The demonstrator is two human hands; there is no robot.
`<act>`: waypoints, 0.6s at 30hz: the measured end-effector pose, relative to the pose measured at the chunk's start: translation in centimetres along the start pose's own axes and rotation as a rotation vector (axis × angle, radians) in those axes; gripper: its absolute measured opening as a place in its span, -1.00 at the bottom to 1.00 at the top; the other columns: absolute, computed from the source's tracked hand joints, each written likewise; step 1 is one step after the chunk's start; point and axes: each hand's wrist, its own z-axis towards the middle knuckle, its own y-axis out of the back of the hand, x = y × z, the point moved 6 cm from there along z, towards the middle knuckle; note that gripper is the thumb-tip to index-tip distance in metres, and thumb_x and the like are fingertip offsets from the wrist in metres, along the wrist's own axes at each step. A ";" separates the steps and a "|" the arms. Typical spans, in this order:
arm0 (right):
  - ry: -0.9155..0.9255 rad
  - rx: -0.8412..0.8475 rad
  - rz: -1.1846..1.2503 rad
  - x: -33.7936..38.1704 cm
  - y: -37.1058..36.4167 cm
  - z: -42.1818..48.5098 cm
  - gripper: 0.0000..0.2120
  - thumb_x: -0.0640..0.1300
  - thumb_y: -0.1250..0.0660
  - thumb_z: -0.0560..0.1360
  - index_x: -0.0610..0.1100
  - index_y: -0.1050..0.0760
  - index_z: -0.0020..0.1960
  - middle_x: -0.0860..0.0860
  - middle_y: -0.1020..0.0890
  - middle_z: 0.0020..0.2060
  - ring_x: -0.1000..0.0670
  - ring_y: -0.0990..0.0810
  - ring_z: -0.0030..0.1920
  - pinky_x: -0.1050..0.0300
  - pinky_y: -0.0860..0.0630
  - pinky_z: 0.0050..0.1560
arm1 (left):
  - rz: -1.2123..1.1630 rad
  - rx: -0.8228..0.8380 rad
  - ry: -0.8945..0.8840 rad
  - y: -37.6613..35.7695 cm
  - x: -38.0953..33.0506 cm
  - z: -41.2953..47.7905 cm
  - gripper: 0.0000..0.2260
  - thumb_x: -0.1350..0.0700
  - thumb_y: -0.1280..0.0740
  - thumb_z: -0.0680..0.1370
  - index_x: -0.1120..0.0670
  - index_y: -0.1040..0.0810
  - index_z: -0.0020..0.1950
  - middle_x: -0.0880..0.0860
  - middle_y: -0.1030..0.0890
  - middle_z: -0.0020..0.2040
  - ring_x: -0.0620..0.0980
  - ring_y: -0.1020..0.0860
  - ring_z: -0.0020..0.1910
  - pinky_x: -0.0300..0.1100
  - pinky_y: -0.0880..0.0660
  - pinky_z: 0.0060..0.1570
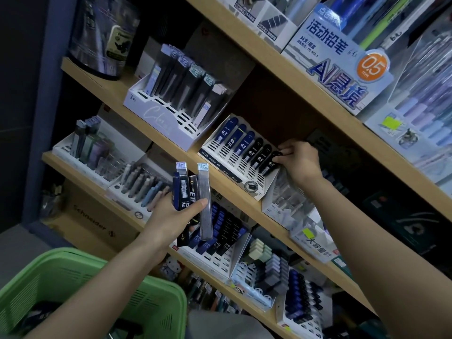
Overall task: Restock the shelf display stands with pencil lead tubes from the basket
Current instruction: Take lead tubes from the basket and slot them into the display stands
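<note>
At centre frame, the right hand (301, 159) pinches a black lead tube (270, 163) into the white display stand (241, 172); the left hand (172, 217) grips spare tubes (192, 192). Seating it straight looks key.

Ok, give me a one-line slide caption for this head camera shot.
Right hand seats a black lead tube in the slotted display stand; left hand holds more tubes above the green basket.
</note>
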 end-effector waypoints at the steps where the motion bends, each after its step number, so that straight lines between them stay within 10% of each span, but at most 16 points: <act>1: 0.006 0.014 -0.003 0.0 -0.1 0.1 -0.75 -0.29 -0.46 0.40 -0.14 -0.56 0.06 -0.01 -0.58 -0.05 0.04 -0.52 0.01 0.18 -0.43 0.09 | 0.005 0.003 -0.003 0.0 0.0 0.1 -0.91 0.12 -0.36 0.53 -0.08 -0.53 -0.09 -0.04 -0.60 -0.09 -0.10 -0.52 -0.15 -0.47 -0.45 -0.44; 18: 0.112 0.041 -0.273 1.2 -0.8 -0.8 -0.68 -0.18 -0.36 0.51 -0.16 -0.46 0.25 -0.16 -0.52 0.18 -0.14 -0.49 0.16 -0.01 -0.47 0.15 | 0.002 -0.010 0.020 0.5 0.4 -0.1 -0.85 0.10 -0.39 0.50 0.01 -0.54 0.06 0.05 -0.61 0.00 0.04 -0.57 -0.01 -0.13 -0.58 -0.13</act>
